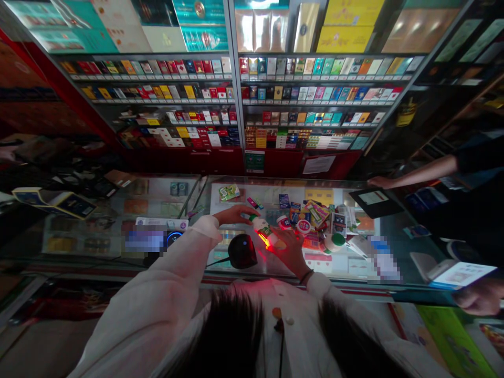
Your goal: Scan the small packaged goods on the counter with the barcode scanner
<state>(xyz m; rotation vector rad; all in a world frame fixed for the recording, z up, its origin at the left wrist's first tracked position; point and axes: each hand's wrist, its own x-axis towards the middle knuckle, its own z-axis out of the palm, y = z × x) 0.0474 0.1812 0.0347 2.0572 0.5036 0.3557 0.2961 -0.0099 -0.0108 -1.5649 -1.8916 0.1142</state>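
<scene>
a white bottle (263,230) with a green cap is held tilted above the glass desk (397,231), between the two hands, with its capped end toward the left hand (235,214) and its lower end in the right hand (289,252). the right hand is closed narrowly around the bottle, and red light is cast across its fingers (284,247). the left hand is stretched out and partly spread, with its fingertips (249,211) just beside the cap; whether the cap is touched cannot be told. a black dome barcode scanner (242,251) is set on the glass just below and between the hands, and its cord is led away to the left. a heap of small boxes and bottles (311,216) is piled just right of the right hand, leaving little room on that side. the near edge of the desk is passed just under the forearms. to the left of the left hand, a wider stretch of glass is seen, with a blurred object (145,240) on it. farther right, a hand of another person (378,182) is rested beside a black folder (376,203), and a phone (462,274) is held in a hand (480,298) at the lower right.
</scene>
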